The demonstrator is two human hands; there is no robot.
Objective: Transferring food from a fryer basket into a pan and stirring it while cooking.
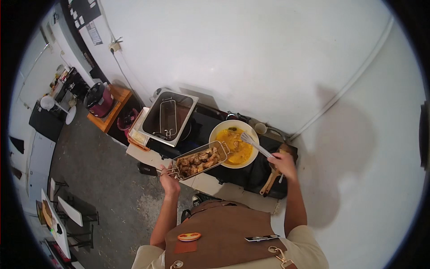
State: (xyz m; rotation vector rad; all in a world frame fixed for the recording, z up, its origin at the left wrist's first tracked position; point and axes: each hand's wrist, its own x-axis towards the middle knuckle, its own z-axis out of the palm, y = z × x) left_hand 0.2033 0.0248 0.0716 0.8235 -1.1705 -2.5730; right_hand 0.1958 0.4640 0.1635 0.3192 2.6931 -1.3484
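My left hand (169, 180) grips the handle of a metal fryer basket (200, 160) filled with browned, cooked meat pieces. The basket is tilted, and its far end reaches the rim of a round white pan (254, 158). Inside the pan lie yellow-orange sauce (242, 155) and some pieces of food. In my right hand (283, 163) are metal tongs (257, 145), their tips over the sauce; whether they hold a piece cannot be told. Left of the pan stands a deep stainless steel fryer tank (193, 112) with a wire rack (168, 116) in it.
The pan stands on a black stove (231, 180) against the wall. Wooden utensils (268, 183) lie at its right, near a cup (260, 128) behind. A basket with a pale lining (138, 132) is left of the tank. Further left, a rice cooker (99, 101) stands on a wooden cabinet (126, 97).
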